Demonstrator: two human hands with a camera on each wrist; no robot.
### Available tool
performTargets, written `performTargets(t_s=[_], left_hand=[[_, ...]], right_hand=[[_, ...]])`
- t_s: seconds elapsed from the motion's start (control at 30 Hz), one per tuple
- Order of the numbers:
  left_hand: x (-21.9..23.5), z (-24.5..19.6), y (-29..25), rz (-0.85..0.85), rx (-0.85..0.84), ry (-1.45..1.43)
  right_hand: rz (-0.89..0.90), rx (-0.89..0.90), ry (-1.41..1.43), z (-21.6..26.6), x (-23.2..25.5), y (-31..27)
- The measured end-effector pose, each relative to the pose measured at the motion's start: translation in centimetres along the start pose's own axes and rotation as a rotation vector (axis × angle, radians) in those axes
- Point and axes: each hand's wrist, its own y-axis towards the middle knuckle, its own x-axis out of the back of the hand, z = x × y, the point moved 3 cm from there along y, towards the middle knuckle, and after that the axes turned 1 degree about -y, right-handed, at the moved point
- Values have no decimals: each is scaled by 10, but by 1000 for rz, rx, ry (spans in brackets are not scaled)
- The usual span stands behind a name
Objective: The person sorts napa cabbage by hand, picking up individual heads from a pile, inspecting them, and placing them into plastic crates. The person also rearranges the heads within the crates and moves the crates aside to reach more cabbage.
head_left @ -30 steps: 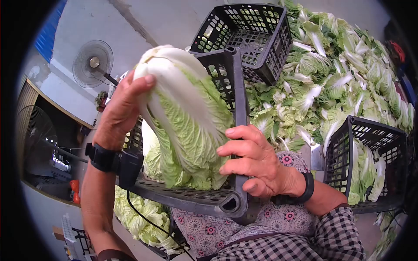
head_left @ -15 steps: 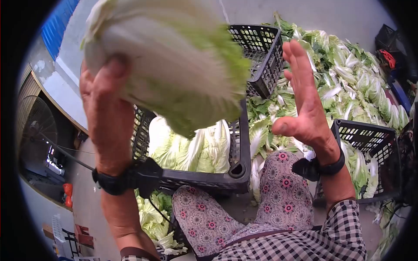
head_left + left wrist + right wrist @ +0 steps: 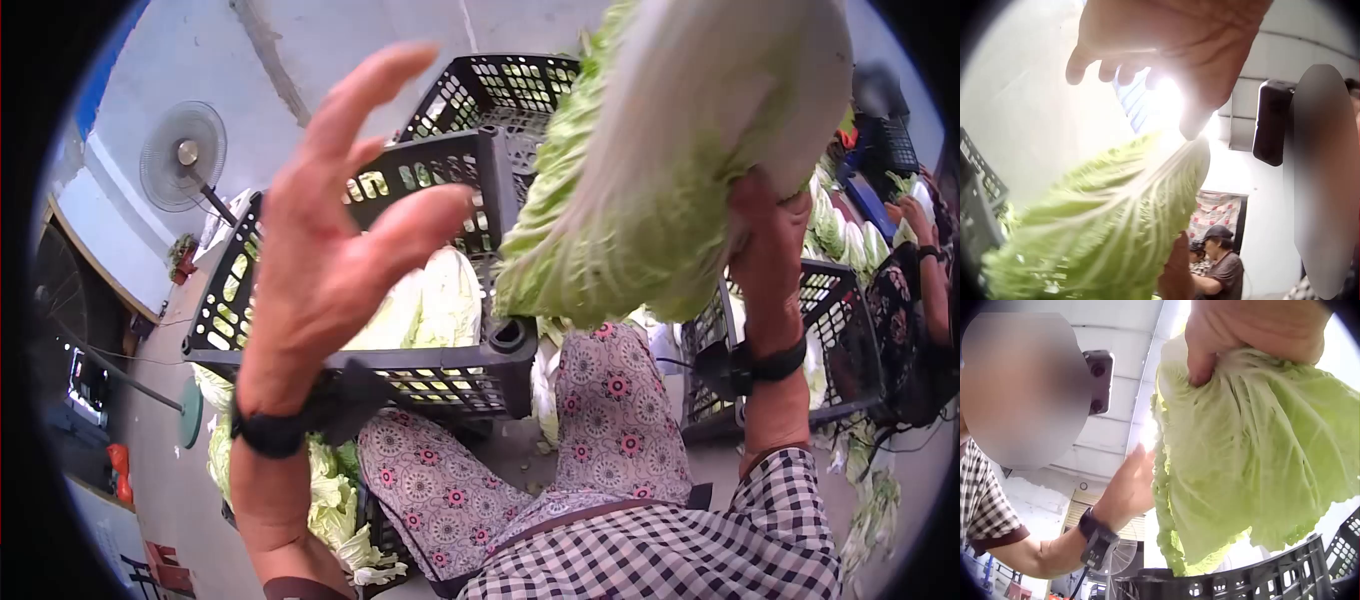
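Observation:
A large napa cabbage [image 3: 690, 150] is held up at the upper right of the head view, its white base up and leafy end toward the lower left. My right hand [image 3: 770, 260] grips it from beneath, thumb pressed against the leaves; the right wrist view shows that hand [image 3: 1260, 331] above the hanging leaves [image 3: 1241, 450]. My left hand [image 3: 320, 240] is raised over the near black crate [image 3: 430, 375], fingers spread, holding nothing. In the left wrist view the hand [image 3: 1172, 50] is above the leaves [image 3: 1116, 219]. Pale cabbages [image 3: 445, 300] lie inside that crate.
Behind stands another black crate [image 3: 510, 80]; a third crate [image 3: 840, 320] with cabbage is at right. Leafy cabbage [image 3: 335, 500] sits low at left. A fan [image 3: 185, 155] stands at upper left. Another person's arm [image 3: 925, 260] shows at the far right.
The cabbage has passed from my left hand to my right hand and moved up and to the right. My left hand has let go and its fingers are spread.

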Motion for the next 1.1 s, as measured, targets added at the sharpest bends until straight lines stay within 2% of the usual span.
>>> performTargets(t_s=[0.03, 0.07, 0.13, 0.23, 0.27, 0.37, 0.43, 0.47, 0.57, 0.7, 0.73, 0.87, 0.97, 1.0, 1.03, 1.1], left_hand=[[14, 7, -14, 54, 77, 33], [26, 15, -31, 78, 180, 13], [52, 40, -67, 48, 223, 100], [76, 72, -108, 21, 458, 263], [71, 78, -114, -3, 403, 288], [81, 117, -157, 78, 536, 400], [70, 108, -150, 61, 534, 471], [69, 112, -152, 9, 467, 458], [65, 113, -159, -77, 419, 418], [66, 117, -168, -114, 401, 399], [67, 117, -169, -111, 404, 410], [70, 120, -169, -99, 415, 433], [71, 120, -168, -87, 429, 430], [71, 120, -168, -82, 434, 428], [71, 119, -169, -83, 437, 430], [70, 119, -169, -89, 444, 431]], right_hand=[[2, 2, 69, -1, 16, 1], [-17, -9, -5, 2, 35, 1], [-40, -28, -158, 12, 69, 1], [-78, -49, -314, 31, 115, -2], [-89, -52, -294, 28, 126, -1], [-182, -81, -331, 22, 159, -11], [-261, -130, -424, 19, 190, -23], [-272, -157, -474, 18, 206, -29], [-344, -193, -679, 22, 245, -49], [-393, -318, -1067, 22, 316, -71], [-417, -358, -1249, 22, 327, -74], [-476, -613, -1546, 22, 342, -89], [-431, -761, -1641, 5, 358, -95], [-346, -846, -1621, -1, 356, -96], [-226, -848, -1565, -15, 366, -102], [-79, -960, -1302, -40, 378, -124]])
